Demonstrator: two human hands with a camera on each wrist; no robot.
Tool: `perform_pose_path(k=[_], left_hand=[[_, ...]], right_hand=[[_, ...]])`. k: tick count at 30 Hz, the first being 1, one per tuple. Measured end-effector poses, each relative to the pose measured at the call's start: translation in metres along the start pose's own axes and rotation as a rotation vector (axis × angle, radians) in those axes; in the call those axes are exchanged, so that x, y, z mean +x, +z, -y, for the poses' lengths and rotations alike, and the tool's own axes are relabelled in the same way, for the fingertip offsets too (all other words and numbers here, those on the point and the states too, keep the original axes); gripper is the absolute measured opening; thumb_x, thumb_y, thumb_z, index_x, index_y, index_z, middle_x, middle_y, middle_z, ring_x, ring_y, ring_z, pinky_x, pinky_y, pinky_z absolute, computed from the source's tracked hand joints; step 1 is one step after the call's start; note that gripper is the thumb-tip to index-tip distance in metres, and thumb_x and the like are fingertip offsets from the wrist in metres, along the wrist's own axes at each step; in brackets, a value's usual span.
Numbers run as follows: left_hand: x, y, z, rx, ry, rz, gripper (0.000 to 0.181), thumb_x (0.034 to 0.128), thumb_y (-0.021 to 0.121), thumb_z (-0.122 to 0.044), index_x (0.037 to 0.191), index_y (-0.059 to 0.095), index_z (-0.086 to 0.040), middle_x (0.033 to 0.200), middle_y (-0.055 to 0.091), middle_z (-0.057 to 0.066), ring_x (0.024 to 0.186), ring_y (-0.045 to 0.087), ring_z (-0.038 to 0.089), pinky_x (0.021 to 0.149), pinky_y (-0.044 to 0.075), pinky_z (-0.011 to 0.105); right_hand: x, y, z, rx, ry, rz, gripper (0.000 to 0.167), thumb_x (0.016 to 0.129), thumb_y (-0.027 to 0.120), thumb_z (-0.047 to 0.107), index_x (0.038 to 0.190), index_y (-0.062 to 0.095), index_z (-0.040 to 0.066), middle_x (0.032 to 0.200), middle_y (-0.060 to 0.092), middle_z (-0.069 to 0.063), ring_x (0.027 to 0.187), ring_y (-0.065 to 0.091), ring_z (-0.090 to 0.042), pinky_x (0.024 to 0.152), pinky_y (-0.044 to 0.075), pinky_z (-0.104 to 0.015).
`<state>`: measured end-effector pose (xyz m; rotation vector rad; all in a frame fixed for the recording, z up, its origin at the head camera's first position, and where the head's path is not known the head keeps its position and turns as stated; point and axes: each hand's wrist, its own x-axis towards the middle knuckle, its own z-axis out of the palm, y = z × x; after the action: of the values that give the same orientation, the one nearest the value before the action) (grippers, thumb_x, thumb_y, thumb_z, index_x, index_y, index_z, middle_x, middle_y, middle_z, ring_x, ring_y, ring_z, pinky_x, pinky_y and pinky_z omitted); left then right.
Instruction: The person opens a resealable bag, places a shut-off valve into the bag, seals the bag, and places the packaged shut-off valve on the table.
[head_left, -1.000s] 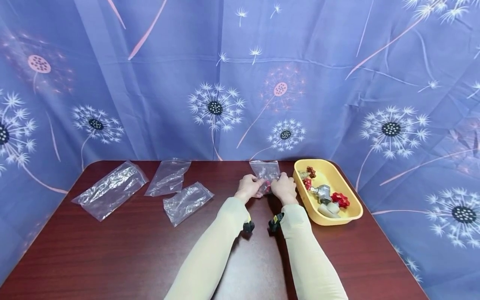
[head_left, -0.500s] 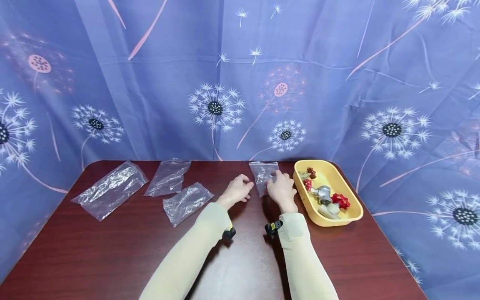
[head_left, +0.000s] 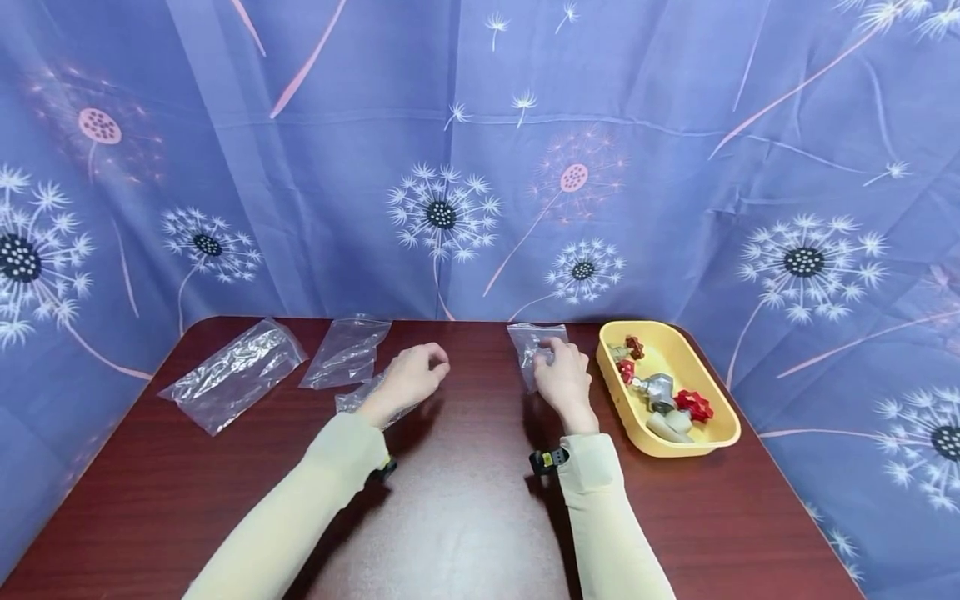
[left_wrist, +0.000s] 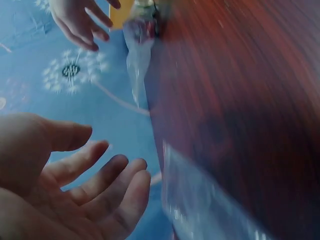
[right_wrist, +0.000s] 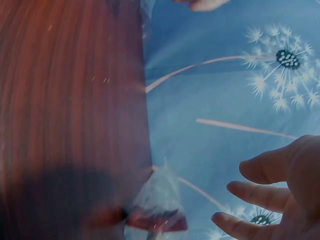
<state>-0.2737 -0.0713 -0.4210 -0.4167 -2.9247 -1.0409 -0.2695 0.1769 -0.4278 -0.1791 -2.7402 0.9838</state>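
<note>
The left hand (head_left: 411, 379) hovers over a clear plastic bag (head_left: 348, 403) that it partly covers; its fingers are loosely bent with nothing between them, as the left wrist view also shows (left_wrist: 95, 190). By the right hand (head_left: 562, 375) lies another clear bag (head_left: 528, 335), partly hidden under it. In the right wrist view that bag (right_wrist: 162, 192) has a red item inside, and the right hand (right_wrist: 280, 195) stands apart from it, fingers spread and holding nothing.
Two more clear bags, one large (head_left: 238, 375) and one smaller (head_left: 347, 354), lie at the back left. A yellow tray (head_left: 622, 412) with several valve parts, some with red handles (head_left: 693, 405), stands to the right. A patterned curtain hangs behind the table.
Both hands have let go of the bag near the tray. The left hand has moved left to above another bag; the right hand has stayed near the first one.
</note>
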Motion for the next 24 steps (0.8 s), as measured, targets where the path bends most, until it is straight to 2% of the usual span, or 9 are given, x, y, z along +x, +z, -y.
perform_pose_path(k=[6,9,14,18,22,24], left_hand=[[-0.019,-0.025,0.026,0.113,-0.002,-0.007,0.020,0.0932,0.062,-0.018,0.110,0.069,-0.010,0.104,0.069,0.006,0.091,0.064,0.024,0.076,0.049,0.046],[-0.027,-0.033,0.040,0.181,-0.008,-0.024,0.022,0.0924,0.062,-0.017,0.111,0.070,-0.008,0.102,0.069,0.008,0.089,0.064,0.027,0.072,0.049,0.048],[-0.037,-0.040,0.060,0.264,-0.011,-0.077,0.018,0.0901,0.064,-0.015,0.104,0.070,-0.006,0.095,0.069,0.011,0.084,0.064,0.032,0.067,0.049,0.051],[-0.040,-0.043,0.070,0.307,-0.032,-0.094,0.013,0.0904,0.067,-0.020,0.092,0.069,-0.008,0.090,0.069,0.013,0.084,0.065,0.037,0.062,0.048,0.054],[-0.044,-0.043,0.074,0.343,-0.065,-0.098,0.015,0.0902,0.066,-0.022,0.079,0.064,-0.011,0.078,0.066,0.010,0.078,0.064,0.038,0.057,0.046,0.053],[-0.046,-0.043,0.075,0.350,-0.082,-0.096,0.014,0.0898,0.066,-0.021,0.081,0.065,-0.010,0.079,0.066,0.011,0.077,0.064,0.039,0.058,0.046,0.054]], right_hand=[[-0.004,0.002,0.011,0.063,-0.062,-0.013,0.031,0.092,0.059,0.018,0.120,0.065,0.008,0.123,0.059,-0.019,0.118,0.043,-0.042,0.091,0.035,-0.064],[-0.004,0.005,0.014,0.090,-0.123,-0.025,0.028,0.091,0.062,0.015,0.116,0.067,0.004,0.117,0.064,-0.019,0.114,0.049,-0.042,0.093,0.039,-0.057],[-0.004,0.009,0.018,0.173,-0.215,-0.023,0.022,0.090,0.064,0.009,0.109,0.068,-0.002,0.107,0.068,-0.019,0.106,0.060,-0.036,0.091,0.044,-0.047],[-0.007,0.013,0.024,0.242,-0.209,0.024,0.021,0.091,0.063,0.008,0.109,0.067,-0.002,0.104,0.068,-0.016,0.101,0.061,-0.032,0.089,0.044,-0.046],[-0.009,0.019,0.030,0.264,-0.193,0.091,0.019,0.093,0.062,0.010,0.108,0.067,0.001,0.102,0.069,-0.012,0.092,0.062,-0.027,0.083,0.046,-0.043],[-0.009,0.022,0.032,0.282,-0.188,0.115,0.018,0.093,0.062,0.011,0.107,0.068,0.002,0.101,0.069,-0.011,0.089,0.061,-0.025,0.081,0.046,-0.042]])
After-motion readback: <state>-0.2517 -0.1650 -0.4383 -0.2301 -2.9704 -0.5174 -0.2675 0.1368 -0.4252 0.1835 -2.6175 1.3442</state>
